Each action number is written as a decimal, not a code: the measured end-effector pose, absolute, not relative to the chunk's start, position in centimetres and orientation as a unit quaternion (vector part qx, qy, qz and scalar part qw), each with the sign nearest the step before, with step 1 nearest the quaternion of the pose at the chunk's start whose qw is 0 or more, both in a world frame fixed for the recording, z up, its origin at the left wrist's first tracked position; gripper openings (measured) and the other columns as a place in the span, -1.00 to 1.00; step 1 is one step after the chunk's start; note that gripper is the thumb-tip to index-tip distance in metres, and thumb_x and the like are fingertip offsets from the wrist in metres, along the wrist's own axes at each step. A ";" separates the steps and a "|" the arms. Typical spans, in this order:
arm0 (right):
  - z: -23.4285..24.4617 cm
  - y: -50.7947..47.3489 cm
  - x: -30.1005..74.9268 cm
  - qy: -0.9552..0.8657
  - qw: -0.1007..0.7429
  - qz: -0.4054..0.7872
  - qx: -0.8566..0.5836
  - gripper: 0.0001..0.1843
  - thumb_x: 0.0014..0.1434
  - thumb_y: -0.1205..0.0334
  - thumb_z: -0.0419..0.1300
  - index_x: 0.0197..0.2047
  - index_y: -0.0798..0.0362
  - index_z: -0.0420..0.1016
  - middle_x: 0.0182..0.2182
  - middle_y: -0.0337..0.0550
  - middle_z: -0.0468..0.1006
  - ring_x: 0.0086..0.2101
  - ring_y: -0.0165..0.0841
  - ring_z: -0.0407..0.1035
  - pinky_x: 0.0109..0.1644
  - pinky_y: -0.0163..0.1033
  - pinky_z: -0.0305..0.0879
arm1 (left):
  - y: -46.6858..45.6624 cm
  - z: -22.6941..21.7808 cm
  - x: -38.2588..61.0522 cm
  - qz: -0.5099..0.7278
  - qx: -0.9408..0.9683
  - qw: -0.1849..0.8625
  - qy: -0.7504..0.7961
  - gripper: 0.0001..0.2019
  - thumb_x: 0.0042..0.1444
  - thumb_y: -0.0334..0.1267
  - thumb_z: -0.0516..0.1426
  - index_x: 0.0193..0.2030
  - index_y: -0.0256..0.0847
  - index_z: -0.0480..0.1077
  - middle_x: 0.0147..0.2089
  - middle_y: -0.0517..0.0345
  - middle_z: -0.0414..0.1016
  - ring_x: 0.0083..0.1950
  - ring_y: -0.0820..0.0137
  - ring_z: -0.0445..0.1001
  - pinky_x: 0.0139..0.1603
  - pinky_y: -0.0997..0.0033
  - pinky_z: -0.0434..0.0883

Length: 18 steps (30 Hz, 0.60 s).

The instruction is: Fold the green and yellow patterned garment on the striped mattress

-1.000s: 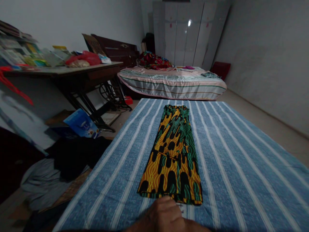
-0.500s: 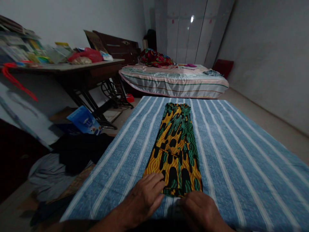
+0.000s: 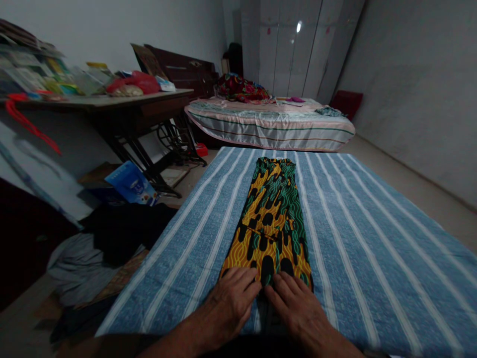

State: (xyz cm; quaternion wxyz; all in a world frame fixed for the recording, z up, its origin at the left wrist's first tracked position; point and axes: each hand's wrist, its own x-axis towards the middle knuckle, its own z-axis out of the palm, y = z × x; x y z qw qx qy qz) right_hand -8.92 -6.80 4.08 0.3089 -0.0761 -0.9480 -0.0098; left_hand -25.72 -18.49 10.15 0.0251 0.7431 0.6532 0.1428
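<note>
A long folded garment [image 3: 274, 209] in black, green and orange lies on a blue bed sheet with white stripes [image 3: 346, 238]. Its narrow neck end, with a small pale label, points away from me, and a folded-in sleeve seems to cross its middle. On the near left corner of the garment rests my left hand [image 3: 233, 298], its fingers laid over the cloth. My right hand [image 3: 296, 303] lies on the near right part with its fingers stretched forward. Both hands are open and close together, and they cover most of the near hem.
Beyond stands a bed [image 3: 268, 122] with a red flowered bundle [image 3: 244, 89]. To the left is a sewing-machine table [image 3: 141, 102] loaded with bags and boxes. Dark and grey clothes [image 3: 122, 228] are heaped beside the sheet's left edge, near a blue packet [image 3: 132, 184].
My right hand has moved forward and left onto the garment, its curled fingers now stretched out. The left hand has shifted only slightly. The near hem is now mostly covered.
</note>
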 end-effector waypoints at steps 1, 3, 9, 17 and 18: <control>4.1 -6.7 -9.1 -0.951 0.298 -0.013 -0.076 -0.72 0.25 0.27 -0.01 0.01 0.04 0.36 -0.10 -0.02 0.51 -0.05 -0.15 0.33 0.00 -0.04 0.23 | -18.4 10.2 -25.6 0.139 0.744 0.027 0.654 -0.67 0.00 -0.50 0.04 -0.06 -0.20 0.31 0.01 -0.01 0.40 0.02 0.22 0.36 0.04 0.16 0.35; 4.2 -6.4 -9.4 -0.959 0.275 -0.023 -0.067 -0.73 0.23 0.29 0.04 0.01 0.05 0.35 -0.12 -0.02 0.52 -0.08 -0.14 0.34 -0.01 -0.03 0.22 | -18.3 10.4 -25.5 0.132 0.744 0.028 0.654 -0.69 0.02 -0.49 0.04 -0.06 -0.20 0.30 -0.01 -0.01 0.40 0.00 0.23 0.36 0.04 0.18 0.34; 4.9 -4.7 -9.9 -0.972 0.235 0.015 -0.012 -0.80 0.19 0.32 0.14 -0.09 0.08 0.37 -0.29 -0.11 0.50 -0.26 -0.25 0.34 -0.18 -0.16 0.23 | -17.9 10.2 -25.2 0.119 0.736 0.031 0.665 -0.70 0.04 -0.40 0.11 -0.05 -0.19 0.28 -0.03 0.00 0.39 -0.02 0.21 0.35 0.02 0.15 0.32; 6.8 -2.8 -10.2 -0.971 0.157 0.172 -0.046 -0.74 0.02 0.48 0.12 -0.20 0.03 0.40 -0.39 -0.23 0.46 -0.35 -0.35 0.31 -0.31 -0.29 0.16 | -17.1 9.3 -25.0 0.111 0.724 0.035 0.680 -0.70 0.05 -0.36 0.11 -0.05 -0.20 0.25 -0.09 -0.01 0.38 -0.07 0.19 0.34 -0.03 0.14 0.33; 7.0 -2.7 -10.2 -0.970 0.145 0.189 -0.049 -0.73 0.02 0.48 0.10 -0.19 0.03 0.41 -0.37 -0.22 0.46 -0.34 -0.36 0.32 -0.30 -0.30 0.17 | -17.1 9.3 -25.0 0.109 0.723 0.034 0.681 -0.69 0.04 -0.37 0.10 -0.04 -0.20 0.24 -0.09 -0.01 0.37 -0.07 0.19 0.33 -0.03 0.13 0.33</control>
